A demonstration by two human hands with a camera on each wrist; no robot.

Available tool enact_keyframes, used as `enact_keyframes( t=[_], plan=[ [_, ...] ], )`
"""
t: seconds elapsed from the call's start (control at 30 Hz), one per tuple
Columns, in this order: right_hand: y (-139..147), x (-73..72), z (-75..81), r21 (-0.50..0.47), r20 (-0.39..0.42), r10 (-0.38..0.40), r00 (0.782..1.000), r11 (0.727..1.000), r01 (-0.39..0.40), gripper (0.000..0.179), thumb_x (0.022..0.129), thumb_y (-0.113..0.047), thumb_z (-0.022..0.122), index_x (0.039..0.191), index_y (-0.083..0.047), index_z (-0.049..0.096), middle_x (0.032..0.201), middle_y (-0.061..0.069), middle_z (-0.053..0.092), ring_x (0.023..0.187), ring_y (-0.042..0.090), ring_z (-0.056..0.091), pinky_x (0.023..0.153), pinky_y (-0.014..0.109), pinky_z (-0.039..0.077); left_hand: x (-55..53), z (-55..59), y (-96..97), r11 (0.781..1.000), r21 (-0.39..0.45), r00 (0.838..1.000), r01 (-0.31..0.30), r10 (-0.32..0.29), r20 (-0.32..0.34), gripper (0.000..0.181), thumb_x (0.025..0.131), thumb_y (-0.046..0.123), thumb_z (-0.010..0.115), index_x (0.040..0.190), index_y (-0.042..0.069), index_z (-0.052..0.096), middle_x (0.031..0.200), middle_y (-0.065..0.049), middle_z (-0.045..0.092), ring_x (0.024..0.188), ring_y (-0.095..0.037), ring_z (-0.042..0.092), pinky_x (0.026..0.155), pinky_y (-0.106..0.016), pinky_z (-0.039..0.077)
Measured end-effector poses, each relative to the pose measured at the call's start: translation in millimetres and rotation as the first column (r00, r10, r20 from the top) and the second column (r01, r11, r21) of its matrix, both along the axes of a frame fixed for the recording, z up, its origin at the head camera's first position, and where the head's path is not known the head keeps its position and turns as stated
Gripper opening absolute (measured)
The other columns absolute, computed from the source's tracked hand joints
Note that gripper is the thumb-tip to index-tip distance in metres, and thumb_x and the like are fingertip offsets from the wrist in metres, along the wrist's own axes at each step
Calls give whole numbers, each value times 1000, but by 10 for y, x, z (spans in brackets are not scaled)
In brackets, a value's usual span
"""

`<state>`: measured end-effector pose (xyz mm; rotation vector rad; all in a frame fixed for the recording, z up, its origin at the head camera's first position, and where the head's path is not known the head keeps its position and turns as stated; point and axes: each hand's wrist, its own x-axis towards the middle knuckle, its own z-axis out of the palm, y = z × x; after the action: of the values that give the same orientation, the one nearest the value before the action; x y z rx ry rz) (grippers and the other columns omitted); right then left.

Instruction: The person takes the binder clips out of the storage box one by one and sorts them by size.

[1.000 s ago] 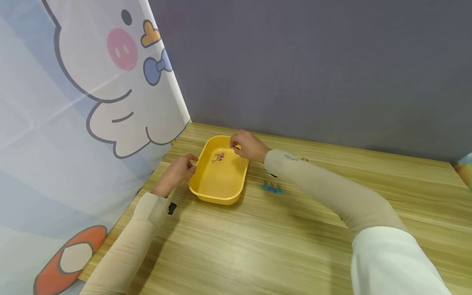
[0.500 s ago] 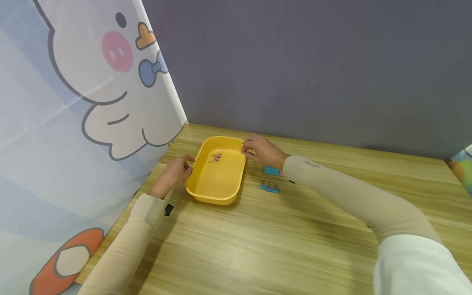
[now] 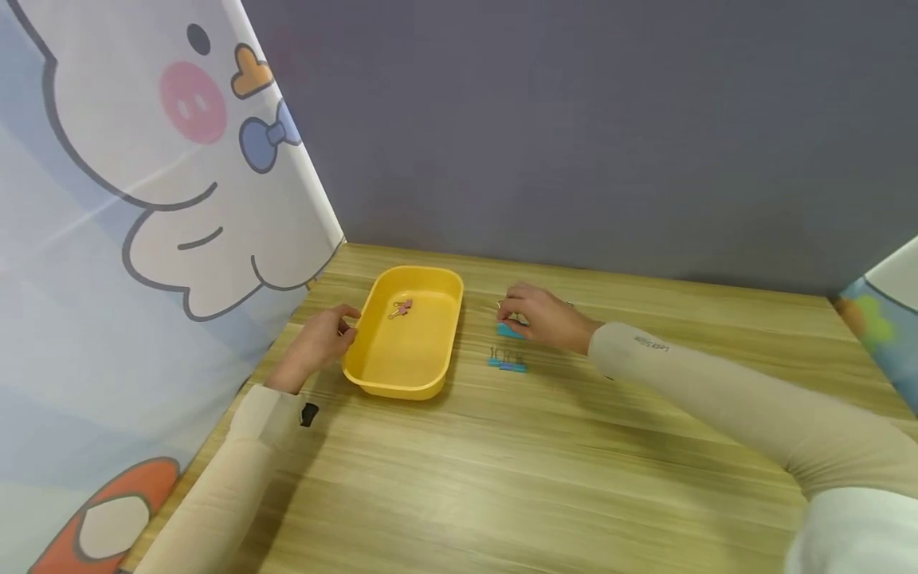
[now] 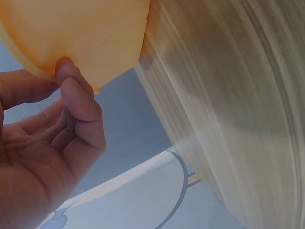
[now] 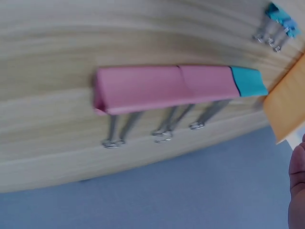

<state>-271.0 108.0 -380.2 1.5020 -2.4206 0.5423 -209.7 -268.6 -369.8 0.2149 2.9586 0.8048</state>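
Note:
A yellow plastic tray [image 3: 409, 351] stands on the wooden table with small pink binder clips [image 3: 402, 308] lying inside. My left hand [image 3: 319, 339] holds its left rim; the left wrist view shows finger and thumb pinching the tray's edge [image 4: 102, 38]. To the right of the tray, my right hand [image 3: 541, 315] is low over a row of larger binder clips, its fingers loosely bent. That row shows two pink clips [image 5: 143, 88] and a teal clip [image 5: 249, 82] lined up end to end, handles to one side. Only part of my right hand [image 5: 298, 183] enters the right wrist view.
In front of that row lie several small blue and teal binder clips [image 3: 507, 367]. A grey panel [image 3: 574, 143] rises along the table's back edge, and a cartoon-print cloth [image 3: 143, 263] hangs along the left side.
My right hand has moved from over the tray's far right corner to the right, over the larger binder clips. The left hand keeps its place at the tray's rim.

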Motion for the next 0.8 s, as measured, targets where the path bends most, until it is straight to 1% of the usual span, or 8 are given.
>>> enact_keyframes(
  t=[0.1, 0.2, 0.23, 0.3, 0.33, 0.53, 0.7, 0.8],
  plan=[
    [71, 59, -49, -7, -15, 0, 1000, 1000, 0, 14, 78, 1, 75, 88, -7, 69, 89, 1, 59, 83, 15, 53, 72, 28, 49, 15, -9, -32, 1000, -1, 1000, -1, 1, -10, 33, 94, 5, 52, 125, -6, 51, 90, -18, 63, 70, -24, 59, 61, -33, 49],
    [137, 112, -118, -9, -38, 3, 999, 1000, -3, 15, 78, 1, 75, 88, -8, 69, 88, 1, 58, 82, 16, 54, 83, 34, 49, 33, -21, -57, 1000, -7, 1000, 0, -1, -20, 33, 94, 5, 53, 125, -6, 51, 89, -18, 63, 70, -23, 59, 61, -34, 49],
    [162, 130, -148, -9, -44, 2, 999, 1000, -2, 15, 78, 1, 74, 88, -8, 69, 87, 1, 58, 81, 16, 54, 84, 36, 48, 38, -26, -64, 1000, -8, 1000, 2, -2, -21, 33, 94, 5, 53, 125, -6, 51, 89, -17, 63, 69, -23, 59, 61, -34, 49],
    [212, 171, -202, -15, -48, 2, 999, 1000, -3, 14, 79, 2, 74, 87, -8, 69, 87, 1, 58, 81, 16, 55, 91, 40, 45, 48, -35, -76, 1000, -12, 1000, 8, -8, -22, 34, 94, 5, 52, 125, -7, 51, 89, -17, 63, 70, -23, 59, 61, -34, 49],
    [238, 189, -233, -18, -46, 1, 999, 1000, -2, 14, 79, 2, 73, 87, -8, 69, 87, 1, 58, 81, 16, 55, 91, 40, 45, 51, -37, -79, 1000, -12, 1000, 9, -9, -23, 34, 94, 5, 52, 125, -7, 51, 89, -17, 63, 70, -23, 59, 61, -34, 49],
    [379, 302, -367, -6, 6, -28, 1000, 1000, 28, 15, 79, 1, 74, 88, -9, 69, 91, 1, 61, 84, 16, 56, 73, 32, 49, 56, -40, -77, 1000, -17, 1000, 17, -17, -17, 33, 93, 4, 53, 125, -7, 51, 88, -17, 63, 69, -22, 59, 60, -34, 49],
    [459, 343, -443, 8, 34, -49, 998, 999, 49, 14, 79, 0, 74, 88, -11, 70, 93, 0, 62, 87, 17, 57, 76, 34, 50, 37, -22, -49, 1000, -12, 999, 26, -26, -19, 33, 94, 4, 52, 125, -7, 50, 87, -16, 63, 67, -21, 58, 59, -33, 48],
    [485, 353, -476, 3, 62, -44, 997, 999, 43, 11, 81, -3, 73, 88, -10, 70, 91, -1, 62, 85, 15, 57, 76, 33, 49, 18, -10, -26, 999, -7, 999, 34, -35, -23, 33, 94, 3, 52, 125, -8, 50, 86, -16, 63, 67, -21, 58, 59, -33, 48]
  ],
)
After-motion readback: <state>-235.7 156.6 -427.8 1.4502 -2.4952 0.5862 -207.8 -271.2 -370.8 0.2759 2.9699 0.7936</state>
